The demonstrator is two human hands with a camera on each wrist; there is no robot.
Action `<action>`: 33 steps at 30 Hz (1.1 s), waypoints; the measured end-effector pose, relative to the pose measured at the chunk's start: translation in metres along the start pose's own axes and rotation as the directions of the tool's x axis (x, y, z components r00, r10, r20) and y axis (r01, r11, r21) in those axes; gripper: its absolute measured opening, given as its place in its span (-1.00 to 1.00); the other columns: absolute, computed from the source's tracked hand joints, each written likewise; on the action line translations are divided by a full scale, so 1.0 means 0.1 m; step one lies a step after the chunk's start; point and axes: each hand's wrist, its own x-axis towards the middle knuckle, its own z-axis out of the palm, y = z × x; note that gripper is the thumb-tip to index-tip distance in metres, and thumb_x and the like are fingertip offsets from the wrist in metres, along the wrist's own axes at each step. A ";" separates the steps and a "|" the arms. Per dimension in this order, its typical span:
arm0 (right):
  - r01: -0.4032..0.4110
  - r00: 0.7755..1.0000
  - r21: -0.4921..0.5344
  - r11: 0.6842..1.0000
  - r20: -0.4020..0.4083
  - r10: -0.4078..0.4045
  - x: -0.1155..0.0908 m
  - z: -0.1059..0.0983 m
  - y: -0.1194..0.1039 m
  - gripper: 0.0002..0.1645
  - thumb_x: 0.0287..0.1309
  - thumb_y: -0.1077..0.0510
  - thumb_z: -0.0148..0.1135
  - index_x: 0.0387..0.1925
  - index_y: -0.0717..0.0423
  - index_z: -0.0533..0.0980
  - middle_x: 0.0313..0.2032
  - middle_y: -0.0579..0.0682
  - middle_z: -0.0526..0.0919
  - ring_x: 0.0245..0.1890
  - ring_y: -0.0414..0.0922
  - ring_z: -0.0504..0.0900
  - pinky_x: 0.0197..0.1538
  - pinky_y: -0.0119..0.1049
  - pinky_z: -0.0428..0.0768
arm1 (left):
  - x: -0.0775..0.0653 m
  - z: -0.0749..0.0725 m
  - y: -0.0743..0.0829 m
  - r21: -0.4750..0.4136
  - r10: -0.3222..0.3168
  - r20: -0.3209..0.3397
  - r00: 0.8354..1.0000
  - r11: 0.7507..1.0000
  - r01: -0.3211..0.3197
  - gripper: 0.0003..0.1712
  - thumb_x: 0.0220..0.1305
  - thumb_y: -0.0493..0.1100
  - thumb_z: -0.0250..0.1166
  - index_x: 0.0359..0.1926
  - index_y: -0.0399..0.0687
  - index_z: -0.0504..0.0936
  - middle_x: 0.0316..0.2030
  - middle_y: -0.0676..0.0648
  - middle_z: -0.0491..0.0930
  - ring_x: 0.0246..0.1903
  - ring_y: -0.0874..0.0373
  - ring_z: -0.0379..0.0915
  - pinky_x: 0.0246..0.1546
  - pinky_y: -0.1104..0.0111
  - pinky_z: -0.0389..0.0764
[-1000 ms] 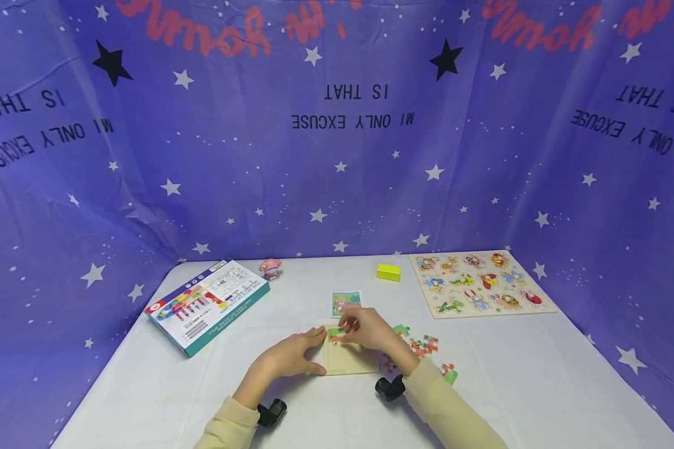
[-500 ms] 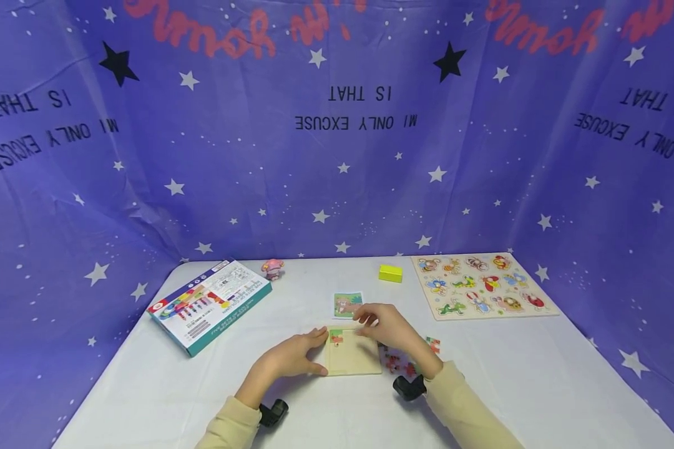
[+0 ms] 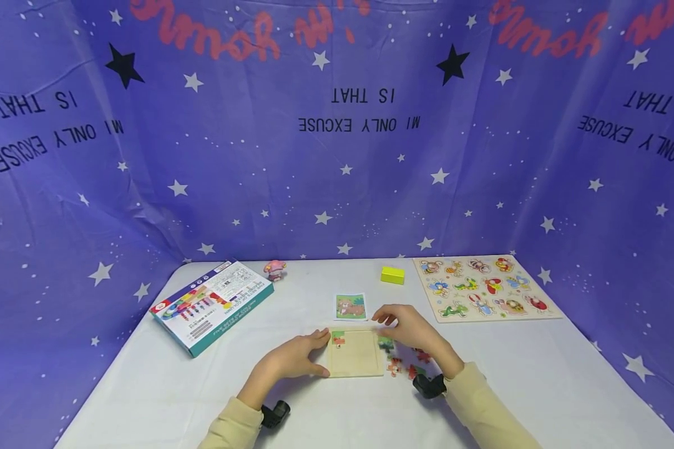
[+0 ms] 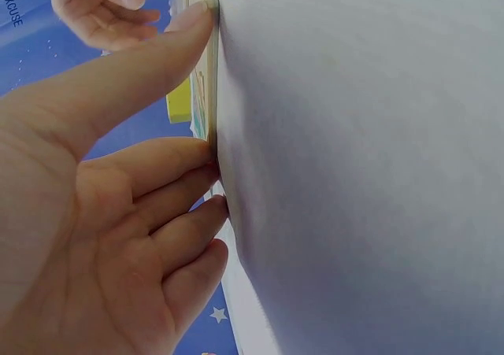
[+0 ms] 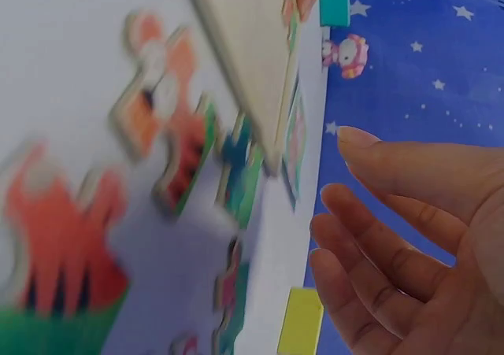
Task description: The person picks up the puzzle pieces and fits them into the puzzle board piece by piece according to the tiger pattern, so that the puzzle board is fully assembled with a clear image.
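Observation:
A small wooden puzzle tray [image 3: 358, 360] lies flat on the white table, with a green and red puzzle piece [image 3: 338, 338] in its far left corner. My left hand [image 3: 294, 357] rests against the tray's left side, the thumb at the near corner and the fingers at the far one. Just right of the tray, my right hand [image 3: 409, 327] hovers with loosely bent fingers and nothing between them. Loose jigsaw pieces [image 3: 394, 366] lie below it, some hidden by the hand and wrist. Up close in the right wrist view, one orange piece [image 5: 67, 245] bears black stripes.
Beyond the tray lies a picture card [image 3: 351, 307] showing a bear. A yellow block [image 3: 392, 275] and a pink figurine [image 3: 275, 270] stand farther back. At left is a flat toy box [image 3: 212, 305], at right an insect puzzle board [image 3: 487, 288].
My right hand has left the tray's far left corner and moved right, over the loose pieces, uncovering the placed piece and the card. My left hand keeps its spot at the tray.

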 end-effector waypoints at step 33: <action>-0.131 0.981 -0.008 0.991 0.145 0.131 -0.24 -0.32 0.47 -0.69 -0.07 0.31 0.47 -0.21 0.10 0.61 -0.31 -0.06 0.60 -0.28 -0.08 0.54 -0.22 -0.28 0.55 | -0.02 0.00 0.02 -0.015 -0.038 0.000 0.999 0.999 0.038 -0.04 0.04 0.06 0.46 0.38 -0.25 0.28 0.40 -0.17 0.19 0.38 -0.12 0.08 0.36 0.00 0.14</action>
